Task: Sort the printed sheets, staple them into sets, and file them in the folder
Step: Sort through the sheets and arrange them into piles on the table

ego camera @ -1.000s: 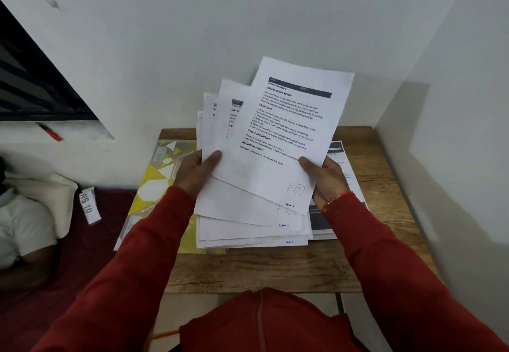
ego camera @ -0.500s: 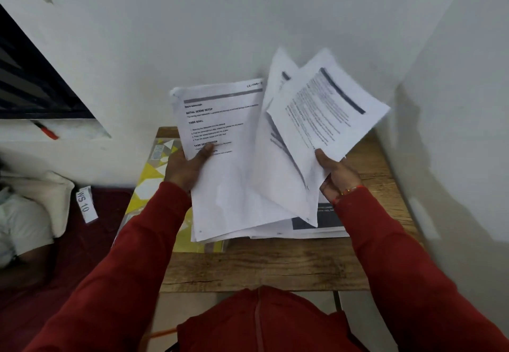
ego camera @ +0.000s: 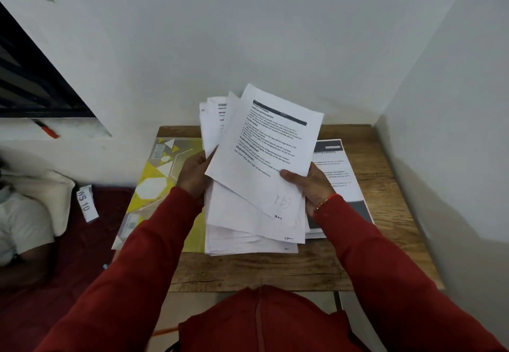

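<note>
Half a second ago the right hand (ego camera: 311, 183) held one printed sheet out to the right, apart from the others; now this top sheet (ego camera: 264, 156) lies again over the bundle of sheets (ego camera: 234, 214), a little turned, so its corners do not match the pages under it. The right hand grips the top sheet with the thumb on its printed face and the other fingers hidden below. The left hand (ego camera: 194, 172) holds the left edge of the bundle, its fingers curled under the paper. I judge that the person is in the sorting step: this page was checked and put back, and no set is ready for stapling yet. I see no stapler. The bundle hangs just above the wooden table (ego camera: 275, 271), and its lower edge seems to touch or nearly touch the surface. More printed pages (ego camera: 341, 186) lie on the table under the right wrist. The yellow folder (ego camera: 154, 186) lies flat on the left side of the table and part of it goes over the left edge, so it could slip if pushed. Two white walls close the table at the back and the right; free room remains only at the front strip of the table and to the left.
</note>
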Demonstrator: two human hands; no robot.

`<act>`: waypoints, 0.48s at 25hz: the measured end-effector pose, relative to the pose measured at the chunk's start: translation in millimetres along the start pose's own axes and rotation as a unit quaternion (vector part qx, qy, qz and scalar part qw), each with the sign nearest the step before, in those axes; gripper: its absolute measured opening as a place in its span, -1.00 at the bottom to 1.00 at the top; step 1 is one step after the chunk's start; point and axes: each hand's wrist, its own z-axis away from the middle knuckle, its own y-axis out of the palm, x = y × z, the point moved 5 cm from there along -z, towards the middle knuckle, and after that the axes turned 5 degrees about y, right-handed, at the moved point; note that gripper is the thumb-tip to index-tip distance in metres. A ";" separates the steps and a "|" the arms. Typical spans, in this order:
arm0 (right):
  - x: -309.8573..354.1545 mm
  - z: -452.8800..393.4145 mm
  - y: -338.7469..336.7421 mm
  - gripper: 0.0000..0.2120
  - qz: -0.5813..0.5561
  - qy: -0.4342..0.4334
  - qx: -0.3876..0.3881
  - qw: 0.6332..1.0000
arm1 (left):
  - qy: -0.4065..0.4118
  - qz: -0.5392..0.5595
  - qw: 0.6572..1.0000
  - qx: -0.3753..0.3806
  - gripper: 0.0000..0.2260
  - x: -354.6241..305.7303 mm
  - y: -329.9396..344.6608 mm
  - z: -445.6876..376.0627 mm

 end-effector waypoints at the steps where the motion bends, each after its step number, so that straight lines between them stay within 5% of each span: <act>1: -2.2 0.9 0.3 -0.52 0.007 0.016 0.013 1.000 | -0.006 0.010 1.000 -0.008 -0.71 -2.5 1.9 2.6; 3: 2.7 -0.5 -12.0 -0.57 -0.009 0.004 -0.023 1.000 | 0.001 0.029 0.999 -0.021 -0.68 -7.2 -2.5 2.8; 6: 22.7 -0.7 -61.2 -0.62 -0.030 -0.077 -0.200 0.976 | 0.040 0.055 0.998 0.000 -0.69 -20.0 -13.7 2.8; 9: 37.0 8.9 -101.9 -0.65 0.085 -0.099 -0.340 0.932 | 0.073 0.069 0.995 0.027 -0.72 -41.7 -13.3 8.9; 12: 34.9 17.7 -87.6 -0.63 0.124 -0.090 -0.287 0.946 | 0.104 0.094 0.988 0.065 -0.72 -64.0 -3.3 9.0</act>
